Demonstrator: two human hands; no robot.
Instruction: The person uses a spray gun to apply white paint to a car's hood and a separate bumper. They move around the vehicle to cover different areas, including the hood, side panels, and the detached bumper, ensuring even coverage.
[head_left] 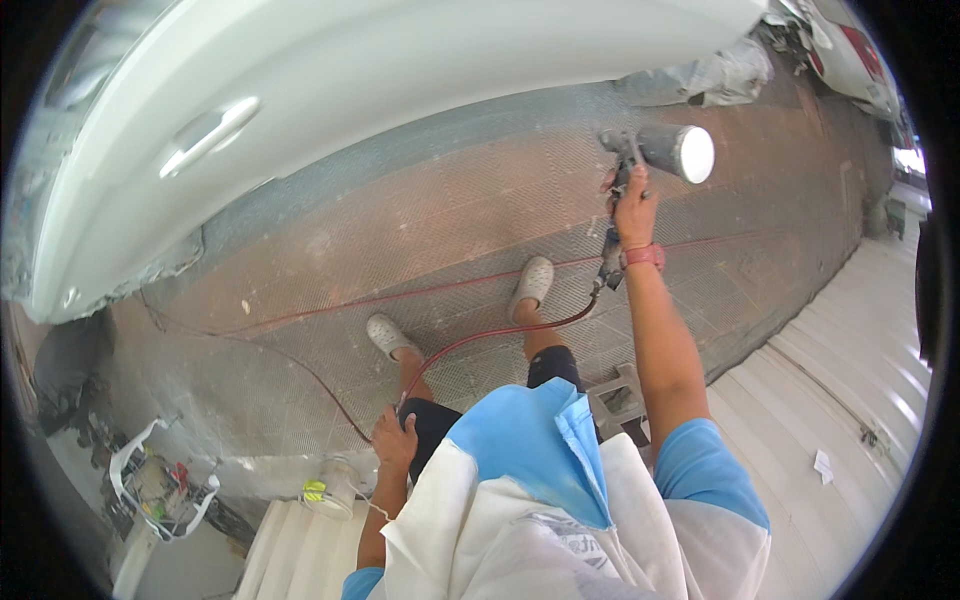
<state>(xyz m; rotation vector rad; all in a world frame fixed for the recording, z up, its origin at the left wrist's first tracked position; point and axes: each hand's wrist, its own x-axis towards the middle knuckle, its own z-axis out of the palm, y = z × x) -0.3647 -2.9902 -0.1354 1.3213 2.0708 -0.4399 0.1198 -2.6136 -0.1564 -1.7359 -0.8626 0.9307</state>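
Note:
My right hand [634, 212] is stretched forward and grips a spray gun [612, 262] by its handle, fingers wrapped round it. A dark paint cup [664, 148] with a white round end is mounted on the gun and points to the right. From the gun's base a red air hose [480, 337] curves down to the left. Beside my left thigh, my left hand [396, 440] is closed on that hose. The white car body panel [330, 90] with a door handle [212, 137] spans the upper left, apart from the gun.
More hose [390, 299] crosses the textured floor [330, 240] near my feet. Plastic sheeting [700, 80] covers something beyond the gun. A stool [622, 402] stands by my right leg, a bucket [335, 488] lower left. Ribbed metal wall [810, 400] runs along the right.

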